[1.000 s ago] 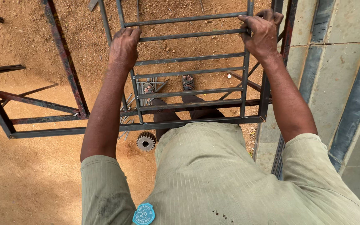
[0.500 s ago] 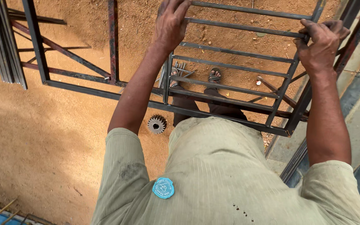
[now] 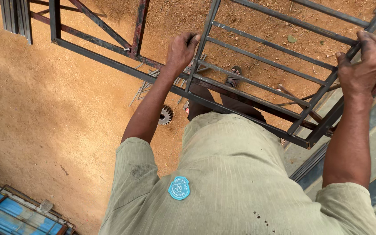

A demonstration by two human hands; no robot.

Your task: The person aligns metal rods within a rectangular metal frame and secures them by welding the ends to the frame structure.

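Grille [image 3: 257,82] is hanging in front of the person above the sandy ground, left hand [image 3: 180,51] and right hand [image 3: 364,65] each closing a grip around a side bar, and it is risking snagging the frame [image 3: 109,65] or dropping onto the sandalled foot [image 3: 233,77].

A dark grey metal frame with long thin cross bars [image 3: 262,82] is hanging tilted above the sandy ground. Its bars are running side by side like a ladder, and its near corner is pointing down.
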